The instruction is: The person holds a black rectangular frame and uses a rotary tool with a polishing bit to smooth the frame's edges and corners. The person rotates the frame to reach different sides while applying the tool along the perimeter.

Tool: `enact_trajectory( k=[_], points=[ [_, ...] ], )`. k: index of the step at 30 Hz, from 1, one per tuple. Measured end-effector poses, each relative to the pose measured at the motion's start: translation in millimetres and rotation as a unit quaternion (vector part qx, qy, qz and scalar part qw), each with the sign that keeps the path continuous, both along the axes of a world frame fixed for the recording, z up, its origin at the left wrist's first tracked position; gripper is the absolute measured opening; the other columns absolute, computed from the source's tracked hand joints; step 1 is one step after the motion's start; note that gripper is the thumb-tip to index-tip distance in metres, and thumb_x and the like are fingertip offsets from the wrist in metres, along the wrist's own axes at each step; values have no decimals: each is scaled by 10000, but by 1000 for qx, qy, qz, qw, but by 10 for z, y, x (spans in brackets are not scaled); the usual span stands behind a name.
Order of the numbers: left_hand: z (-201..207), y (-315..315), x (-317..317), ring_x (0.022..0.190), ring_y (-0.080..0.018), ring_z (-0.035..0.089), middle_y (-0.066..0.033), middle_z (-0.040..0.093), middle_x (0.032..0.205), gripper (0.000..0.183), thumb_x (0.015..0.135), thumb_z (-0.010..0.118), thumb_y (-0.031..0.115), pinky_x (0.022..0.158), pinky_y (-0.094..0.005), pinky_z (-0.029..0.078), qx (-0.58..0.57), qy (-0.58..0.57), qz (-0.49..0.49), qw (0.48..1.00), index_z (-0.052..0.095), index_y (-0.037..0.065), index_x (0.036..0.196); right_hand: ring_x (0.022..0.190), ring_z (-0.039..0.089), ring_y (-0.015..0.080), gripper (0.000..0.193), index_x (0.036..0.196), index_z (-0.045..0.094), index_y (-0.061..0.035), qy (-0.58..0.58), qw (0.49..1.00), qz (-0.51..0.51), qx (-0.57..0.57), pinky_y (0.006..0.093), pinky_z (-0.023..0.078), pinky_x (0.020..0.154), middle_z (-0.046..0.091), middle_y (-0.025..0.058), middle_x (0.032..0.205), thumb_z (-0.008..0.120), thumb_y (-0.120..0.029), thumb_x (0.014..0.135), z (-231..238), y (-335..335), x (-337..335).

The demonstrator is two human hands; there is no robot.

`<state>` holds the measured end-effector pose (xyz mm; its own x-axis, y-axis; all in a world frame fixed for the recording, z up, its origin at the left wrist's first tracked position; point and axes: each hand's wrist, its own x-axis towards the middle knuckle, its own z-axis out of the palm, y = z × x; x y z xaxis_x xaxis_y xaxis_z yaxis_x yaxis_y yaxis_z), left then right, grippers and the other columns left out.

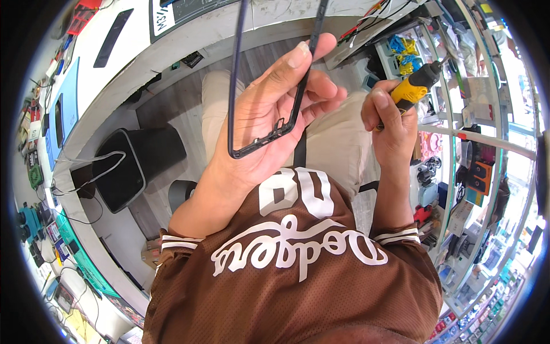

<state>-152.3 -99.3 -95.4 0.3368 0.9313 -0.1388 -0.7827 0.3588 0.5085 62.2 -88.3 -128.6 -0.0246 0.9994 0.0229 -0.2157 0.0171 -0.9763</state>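
Observation:
My left hand [269, 103] is raised in front of my lap, holding a thin black phone frame [264, 141]. Thumb and fingers pinch the frame's right long side; its middle is hollow, and my palm shows through it. The frame's upper end runs out of the picture. On the right, my right hand [391, 123] is wrapped around a yellow and black handheld rotary tool [413, 87]. The tool's tip points up and to the right, away from the frame. Frame and tool are apart from each other.
A white workbench [91, 94] curves along the left and top, bearing a dark flat panel [113, 38] and a blue mat [67, 109]. Below it stands a black bin [120, 172]. Glass shelves [487, 143] with assorted goods line the right. Red and black cables [366, 23] lie at the top.

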Motion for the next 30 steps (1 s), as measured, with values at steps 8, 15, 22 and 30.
enact_trajectory(
  k=[8,15,22,30],
  points=[
    [-115,88,-89,1451,-302,432,83,701,914,431,1103,460,359,1211,-540,256,27,-45,8,999,520,147,1474,537,454,32,282,1148,699,7,84,989,90,-80,210,326,488,597,-30,674,769,-130,912,165,80,-333],
    [-139,152,-181,1359,-238,528,-5,727,936,478,1096,485,363,1166,-521,325,34,-61,0,998,508,76,1477,553,478,12,345,1179,702,-20,-42,996,66,-40,192,345,493,586,-57,653,820,-133,876,130,213,-534],
    [-246,180,-230,1305,-323,556,-11,668,830,449,1109,428,380,1152,-612,336,56,59,-58,995,551,129,1460,494,415,39,226,1033,728,0,31,962,159,-220,231,283,464,518,-53,616,777,-173,897,88,477,-370],
    [-330,319,-260,1231,-298,619,5,651,834,432,1130,353,344,1124,-531,448,36,-117,-101,987,537,142,1465,527,424,40,265,905,711,-41,-161,975,-91,-125,221,306,503,489,-71,618,782,-297,915,-93,661,-80]
  ],
)
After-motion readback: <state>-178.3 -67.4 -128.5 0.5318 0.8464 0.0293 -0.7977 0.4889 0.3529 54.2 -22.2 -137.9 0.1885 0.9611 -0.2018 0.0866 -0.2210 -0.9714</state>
